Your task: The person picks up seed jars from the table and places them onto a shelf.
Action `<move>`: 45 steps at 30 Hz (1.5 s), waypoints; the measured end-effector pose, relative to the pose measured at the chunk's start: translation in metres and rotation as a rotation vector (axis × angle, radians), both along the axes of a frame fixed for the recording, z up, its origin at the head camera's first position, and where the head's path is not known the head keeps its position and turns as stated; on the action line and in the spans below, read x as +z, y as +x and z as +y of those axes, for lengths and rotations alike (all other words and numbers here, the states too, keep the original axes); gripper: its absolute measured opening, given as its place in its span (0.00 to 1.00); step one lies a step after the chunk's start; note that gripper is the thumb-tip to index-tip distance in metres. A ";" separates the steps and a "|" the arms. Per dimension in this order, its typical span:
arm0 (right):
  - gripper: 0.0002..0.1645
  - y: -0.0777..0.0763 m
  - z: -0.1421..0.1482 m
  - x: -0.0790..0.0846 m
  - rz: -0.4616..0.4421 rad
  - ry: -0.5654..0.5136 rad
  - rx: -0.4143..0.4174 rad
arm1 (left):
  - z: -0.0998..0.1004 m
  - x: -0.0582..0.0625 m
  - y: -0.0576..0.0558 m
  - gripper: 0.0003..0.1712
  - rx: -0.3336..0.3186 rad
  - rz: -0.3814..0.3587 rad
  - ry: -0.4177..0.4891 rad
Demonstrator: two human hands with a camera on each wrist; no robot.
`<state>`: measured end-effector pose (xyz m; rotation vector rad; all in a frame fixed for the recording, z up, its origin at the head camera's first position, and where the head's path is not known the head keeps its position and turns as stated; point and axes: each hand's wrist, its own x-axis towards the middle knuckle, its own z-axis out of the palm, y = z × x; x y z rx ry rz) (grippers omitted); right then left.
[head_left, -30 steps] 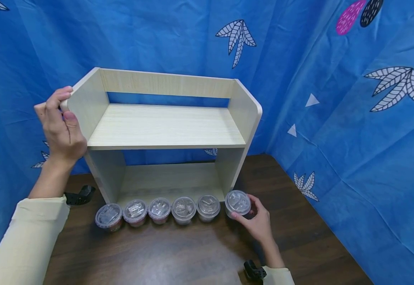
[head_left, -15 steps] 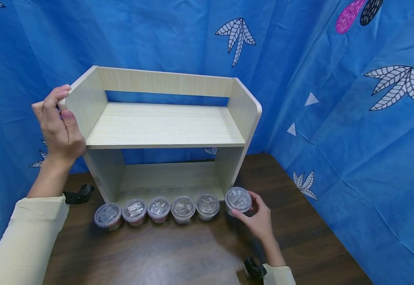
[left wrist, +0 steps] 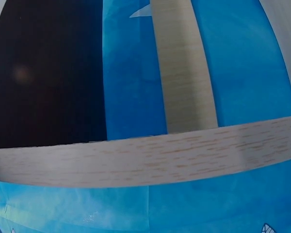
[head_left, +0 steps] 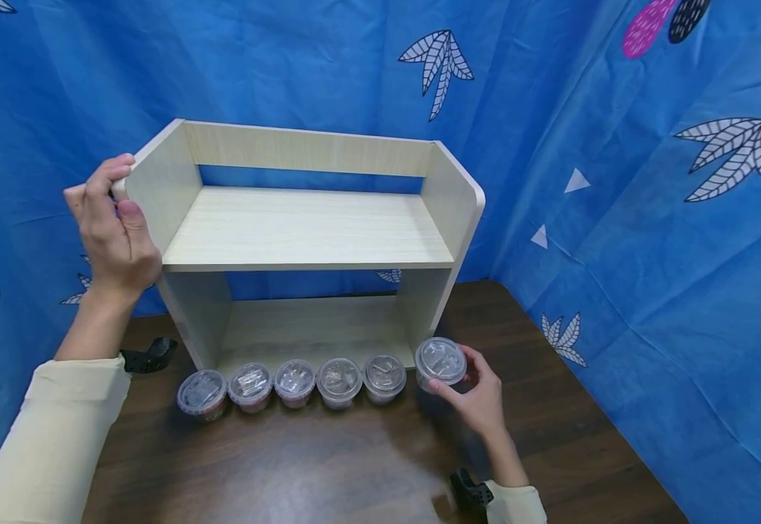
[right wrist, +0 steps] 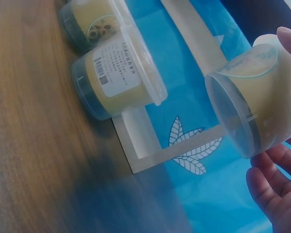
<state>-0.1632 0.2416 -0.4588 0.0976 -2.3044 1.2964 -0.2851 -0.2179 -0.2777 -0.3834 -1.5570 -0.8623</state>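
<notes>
In the head view, a pale two-tier wooden shelf (head_left: 308, 229) stands on the dark table. My left hand (head_left: 114, 236) grips the upper front corner of its left side panel. Thumb and fingers of my right hand (head_left: 485, 400) pinch a clear lidded plastic cup (head_left: 441, 360) by the shelf's front right corner. The right wrist view shows that cup (right wrist: 254, 99) raised above the table, its bottom visible and pale contents inside. Several similar cups stand in a row along the shelf's front edge, the nearest being a labelled cup (right wrist: 119, 73).
The dark wooden table (head_left: 301, 466) extends in front of the cups. A blue patterned curtain (head_left: 328, 65) hangs behind the shelf and along the right side. Another cup, the leftmost (head_left: 202, 394), sits below the shelf's left panel.
My right hand has lifted its cup slightly, moving it up and a little toward the shelf. My left hand keeps its hold on the panel, and the row of cups stays put.
</notes>
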 end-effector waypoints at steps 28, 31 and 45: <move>0.40 0.005 -0.001 0.027 0.127 -0.016 0.050 | 0.006 0.002 0.006 0.18 -0.002 -0.014 0.026; 0.40 0.005 -0.002 0.030 0.124 -0.027 0.055 | 0.006 0.003 0.007 0.18 0.000 -0.010 0.028; 0.40 0.003 -0.009 0.049 0.183 -0.041 0.095 | 0.005 0.006 0.009 0.17 0.014 -0.022 0.032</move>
